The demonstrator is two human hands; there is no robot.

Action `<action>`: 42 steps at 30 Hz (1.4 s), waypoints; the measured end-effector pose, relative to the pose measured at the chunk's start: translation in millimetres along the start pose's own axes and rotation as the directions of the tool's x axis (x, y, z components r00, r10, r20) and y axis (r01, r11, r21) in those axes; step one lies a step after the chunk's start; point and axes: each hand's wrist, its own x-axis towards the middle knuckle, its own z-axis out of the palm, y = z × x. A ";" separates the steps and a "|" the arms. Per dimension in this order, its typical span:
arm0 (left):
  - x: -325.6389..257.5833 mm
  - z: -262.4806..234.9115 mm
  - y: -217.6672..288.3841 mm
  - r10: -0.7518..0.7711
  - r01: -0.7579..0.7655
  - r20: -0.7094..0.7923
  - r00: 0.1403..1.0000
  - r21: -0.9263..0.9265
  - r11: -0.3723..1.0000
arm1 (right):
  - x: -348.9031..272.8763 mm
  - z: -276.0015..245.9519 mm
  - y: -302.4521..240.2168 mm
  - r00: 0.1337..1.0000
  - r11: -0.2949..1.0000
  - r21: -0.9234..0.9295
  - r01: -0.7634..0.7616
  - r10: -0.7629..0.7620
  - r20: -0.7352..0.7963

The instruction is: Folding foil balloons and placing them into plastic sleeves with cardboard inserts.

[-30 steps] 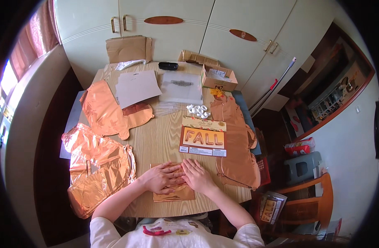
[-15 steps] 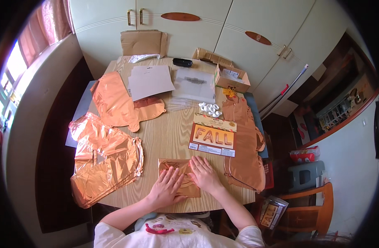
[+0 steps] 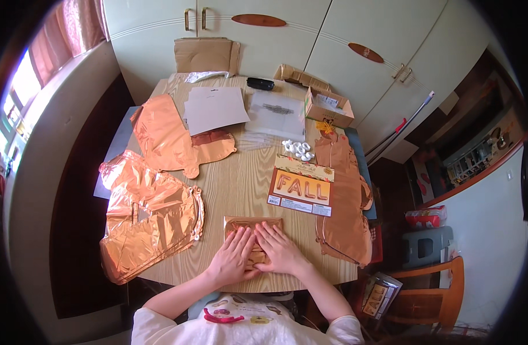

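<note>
Left hand (image 3: pixel 231 260) and right hand (image 3: pixel 277 250) lie flat and open, gripping nothing, on folded copper foil (image 3: pixel 244 221), apparently holding its folds down, a printed card (image 3: pixel 301 185) beyond it

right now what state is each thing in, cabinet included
folded foil: lying flat, partly covered
left grip: open, flat on folded foil
right grip: open, flat on folded foil
lower-left foil: spread, creased
right foil: lying flat
printed card: face up
cardboard box: open
cabinet doors: shut
black case: unclear whether shut
</note>
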 end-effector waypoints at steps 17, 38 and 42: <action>-44.4 -7.4 27.5 0.181 -0.169 -0.134 0.974 0.091 0.981 | 10.8 4.8 3.2 0.966 0.948 -0.292 0.128 -0.187 -0.182; -51.8 -6.5 31.0 0.119 -0.116 -0.040 0.992 0.053 0.992 | 24.5 -22.0 1.8 0.869 0.994 0.104 0.041 0.016 -0.494; -50.6 -9.3 31.4 0.110 -0.108 -0.042 0.993 0.055 0.993 | 38.0 -28.6 18.3 0.922 0.968 0.204 -0.149 0.210 -0.326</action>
